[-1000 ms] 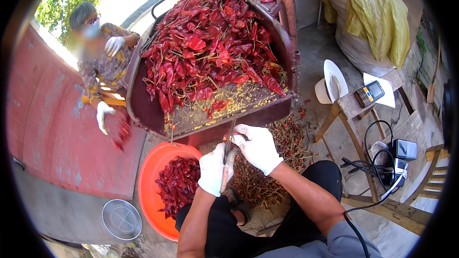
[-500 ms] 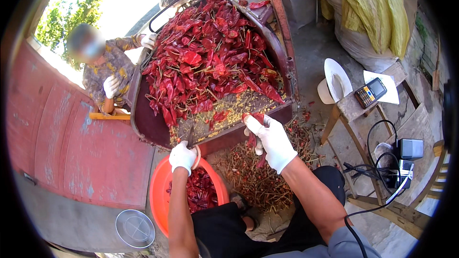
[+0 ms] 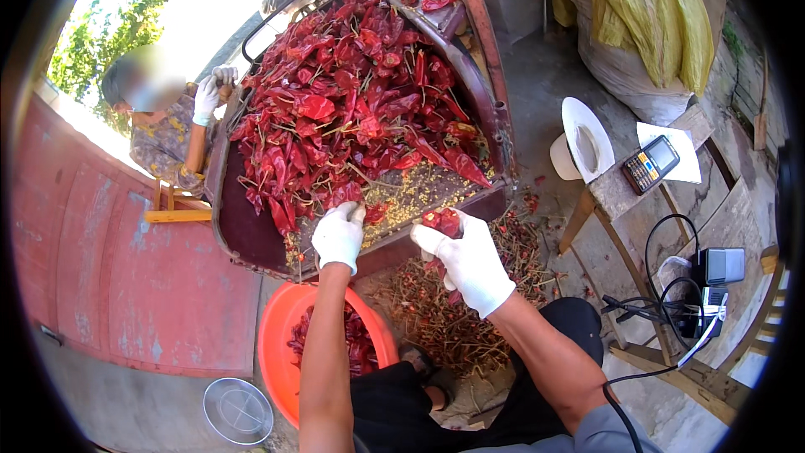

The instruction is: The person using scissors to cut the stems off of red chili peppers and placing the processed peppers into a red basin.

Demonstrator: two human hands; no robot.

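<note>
A large heap of dried red chili peppers (image 3: pixel 352 109) fills a dark red metal cart bed (image 3: pixel 260 243) in front of me. My left hand (image 3: pixel 338 237), in a white glove, is at the bed's near edge, its fingers closed around the near end of a red chili pepper (image 3: pixel 344 193). My right hand (image 3: pixel 470 260), also gloved, is closed around several red chili peppers (image 3: pixel 442 221) just outside the bed's near right edge. Below my left forearm stands an orange basin (image 3: pixel 281 344) with red peppers (image 3: pixel 356 344) inside.
Stems and scraps (image 3: pixel 453 319) cover the floor between basin and stool. A person (image 3: pixel 168 138) in gloves stands at the cart's left side. At right, a wooden stool (image 3: pixel 616 193) bears a white hat (image 3: pixel 584 147) and a handheld device (image 3: pixel 650 164); cables hang nearby. A round sieve (image 3: pixel 238 411) lies lower left.
My left hand has moved up and right from above the basin to the peppers; a thin dark thing near it is no longer visible. The other person has brought both hands together.
</note>
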